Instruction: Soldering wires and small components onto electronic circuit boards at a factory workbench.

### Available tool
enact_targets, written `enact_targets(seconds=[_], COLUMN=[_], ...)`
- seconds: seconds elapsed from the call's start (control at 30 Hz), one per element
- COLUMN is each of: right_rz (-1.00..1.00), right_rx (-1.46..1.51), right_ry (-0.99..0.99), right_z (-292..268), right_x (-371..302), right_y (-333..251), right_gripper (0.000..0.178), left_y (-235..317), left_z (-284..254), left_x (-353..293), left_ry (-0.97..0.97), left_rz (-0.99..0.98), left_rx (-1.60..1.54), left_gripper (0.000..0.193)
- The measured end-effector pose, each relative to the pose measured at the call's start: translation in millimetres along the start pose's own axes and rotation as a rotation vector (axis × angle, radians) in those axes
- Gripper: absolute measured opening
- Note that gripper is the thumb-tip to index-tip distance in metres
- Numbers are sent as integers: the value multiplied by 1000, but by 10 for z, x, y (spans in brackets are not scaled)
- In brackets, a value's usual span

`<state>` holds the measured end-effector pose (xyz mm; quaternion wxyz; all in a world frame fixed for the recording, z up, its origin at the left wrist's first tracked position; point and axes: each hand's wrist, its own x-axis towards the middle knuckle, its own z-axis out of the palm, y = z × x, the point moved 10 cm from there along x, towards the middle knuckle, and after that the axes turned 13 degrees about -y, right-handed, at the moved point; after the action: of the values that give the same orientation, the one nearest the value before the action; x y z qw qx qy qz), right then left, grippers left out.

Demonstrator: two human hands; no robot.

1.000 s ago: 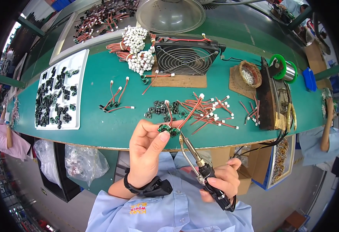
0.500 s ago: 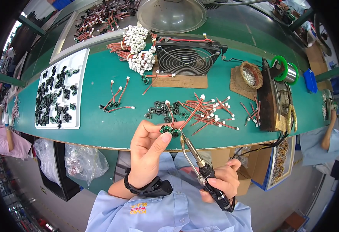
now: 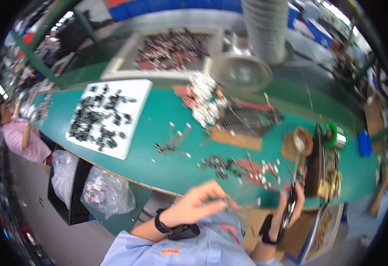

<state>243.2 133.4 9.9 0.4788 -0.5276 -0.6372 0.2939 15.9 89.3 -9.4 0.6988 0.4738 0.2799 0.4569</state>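
Note:
Everything is smeared by motion. My left hand (image 3: 203, 200) is closed at the table's front edge, fingertips pinched on a small green circuit board (image 3: 227, 202), mostly hidden. To the right, my right hand (image 3: 295, 201) grips a soldering iron (image 3: 287, 213) by its dark handle. Its metal shaft points away from me, with the tip at the round brown bowl (image 3: 308, 138). Beyond my hands lie a pile of small black parts (image 3: 218, 165) and loose red wire leads (image 3: 256, 170) with white connectors.
A white tray (image 3: 134, 128) of black-and-green parts lies to the left. At the back are a bundle of white connectors (image 3: 205, 111), a black fan (image 3: 251, 119) and a metal hood (image 3: 242, 73). A green solder spool (image 3: 335, 136) stands at the right beside a dark stand (image 3: 320, 170).
The soldering iron has left the boards in my left hand and swung right and away to the bowl. My left hand has shifted right and lower in view. The view itself has turned left.

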Motion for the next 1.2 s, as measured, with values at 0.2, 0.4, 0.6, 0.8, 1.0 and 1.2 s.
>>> enact_targets(seconds=[0.2,0.4,0.6,0.8,1.0,1.2], right_rz=[-303,-462,-214,-97,-160,-229], right_rx=[36,-40,136,311,47,11], right_ry=[-495,-573,-430,-494,-341,-298], right_z=[442,763,768,659,620,530], right_x=[-292,-516,-485,-446,-625,-656], right_y=[-585,-764,-647,-740,-1161,-1047], right_gripper=[35,30,29,26,26,25], left_y=[263,605,760,511,533,529], left_z=[364,199,-201,-1269,-1507,-1236], left_x=[-15,-268,-656,-1017,-1161,-1417], left_ry=[-252,75,435,732,929,1054], left_rz=[46,212,255,110,220,336], left_rx=[774,984,957,523,770,801], left_gripper=[14,14,17,20,24,27])
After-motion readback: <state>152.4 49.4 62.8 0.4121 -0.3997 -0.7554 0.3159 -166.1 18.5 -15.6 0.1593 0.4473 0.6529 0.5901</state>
